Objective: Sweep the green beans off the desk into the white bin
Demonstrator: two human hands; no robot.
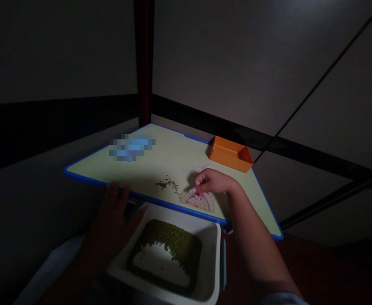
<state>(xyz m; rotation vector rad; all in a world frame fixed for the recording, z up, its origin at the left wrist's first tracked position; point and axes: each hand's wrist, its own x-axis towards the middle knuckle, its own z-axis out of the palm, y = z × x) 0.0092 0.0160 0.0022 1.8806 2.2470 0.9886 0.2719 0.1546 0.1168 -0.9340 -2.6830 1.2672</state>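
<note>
In the head view my right hand (213,181) is over the pale yellow tabletop (170,148), fingers curled down in a pinch; anything between the fingertips is too small to make out. Its fingertips are at a pink semicircular protractor (201,202), which may be loose or printed. Just left of it lie scattered small green-brown beans (168,183). My left hand (116,216), in shadow, has its fingers stretched to the table's blue front edge and its thumb apart by the rim of a white plastic tub (216,254). Many green beans (176,237) lie inside that tub, heaped toward its far side.
An orange rectangular tray (230,154) stands at the table's back right. On the left of the tabletop is a blurred-out light blue item (131,147). Dark panelled walls (237,63) meet in a corner behind the table.
</note>
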